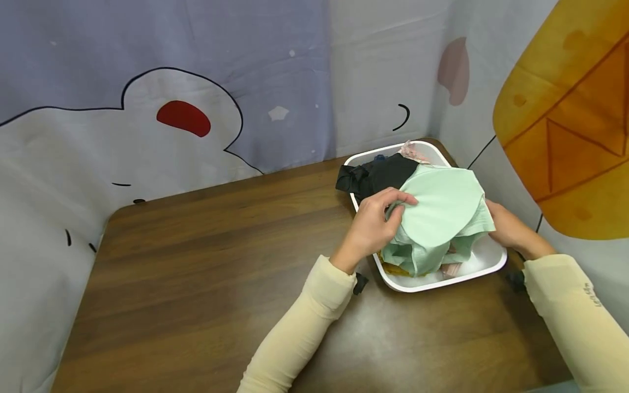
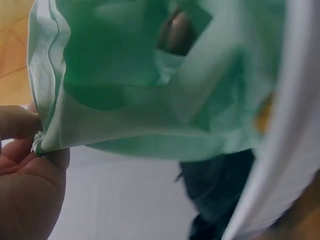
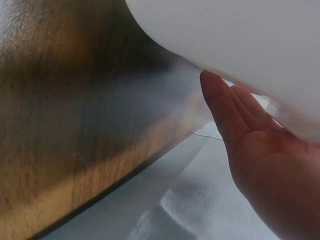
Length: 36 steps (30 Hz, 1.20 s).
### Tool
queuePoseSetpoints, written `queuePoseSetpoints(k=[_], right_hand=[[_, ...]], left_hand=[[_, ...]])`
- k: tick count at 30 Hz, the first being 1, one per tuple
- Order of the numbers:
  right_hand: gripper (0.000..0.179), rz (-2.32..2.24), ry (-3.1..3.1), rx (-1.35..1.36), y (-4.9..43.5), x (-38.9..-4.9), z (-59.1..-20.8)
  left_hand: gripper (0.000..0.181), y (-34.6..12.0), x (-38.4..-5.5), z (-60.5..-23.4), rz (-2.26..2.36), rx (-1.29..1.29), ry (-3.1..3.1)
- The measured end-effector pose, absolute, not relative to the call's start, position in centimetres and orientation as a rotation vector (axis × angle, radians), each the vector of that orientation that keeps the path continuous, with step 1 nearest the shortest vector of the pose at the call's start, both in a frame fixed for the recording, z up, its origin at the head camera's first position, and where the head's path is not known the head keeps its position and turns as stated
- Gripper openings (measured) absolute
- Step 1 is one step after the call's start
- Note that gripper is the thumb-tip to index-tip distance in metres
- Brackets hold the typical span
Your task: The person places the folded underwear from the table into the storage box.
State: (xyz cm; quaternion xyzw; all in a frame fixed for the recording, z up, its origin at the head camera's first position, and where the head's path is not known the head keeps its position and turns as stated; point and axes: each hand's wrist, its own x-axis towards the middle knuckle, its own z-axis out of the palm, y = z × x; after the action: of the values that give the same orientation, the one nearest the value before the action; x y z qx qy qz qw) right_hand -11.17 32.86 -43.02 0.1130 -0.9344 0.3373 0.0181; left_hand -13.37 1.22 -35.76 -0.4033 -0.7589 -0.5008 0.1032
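Note:
A mint green garment (image 1: 442, 202), apparently a top, lies bunched over a white plastic basin (image 1: 497, 265). My left hand (image 1: 373, 221) pinches its near-left edge between thumb and fingers. In the left wrist view, that hand (image 2: 35, 170) grips the hem (image 2: 47, 100) and the cloth hangs open. At the basin's right rim, my right hand (image 1: 508, 226) reaches in beside the garment's right edge. Its fingertips are hidden by the cloth in the head view. The right wrist view shows the hand (image 3: 265, 145) against the basin's white wall (image 3: 240, 45), which covers part of the fingers.
A black garment (image 1: 385, 177) hangs over the basin's left rim. Pink lacy cloth (image 1: 413, 152) lies at the back, mustard cloth (image 1: 393, 269) at the front. The basin stands on a brown wooden table (image 1: 206, 284), close to a printed fabric backdrop (image 1: 393, 71) behind and right.

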Motion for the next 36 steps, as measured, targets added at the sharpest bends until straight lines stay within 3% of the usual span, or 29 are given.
queuePoseSetpoints(k=[5,21,36], right_hand=[[0.052,1.192,-3.006,0.203,32.5,-11.5,-42.6],[0.053,1.272,-3.065,0.143,32.4,-12.0,-42.3],[0.052,1.309,-3.077,0.133,32.4,-12.7,-42.1]], left_hand=[[0.022,1.4,-13.4,-37.5,-1.459,-1.156,-2.363],[0.024,1.8,-14.1,-40.1,-1.110,-0.869,-2.997],[0.023,0.1,-13.6,-39.4,-0.976,-0.897,-2.938]])
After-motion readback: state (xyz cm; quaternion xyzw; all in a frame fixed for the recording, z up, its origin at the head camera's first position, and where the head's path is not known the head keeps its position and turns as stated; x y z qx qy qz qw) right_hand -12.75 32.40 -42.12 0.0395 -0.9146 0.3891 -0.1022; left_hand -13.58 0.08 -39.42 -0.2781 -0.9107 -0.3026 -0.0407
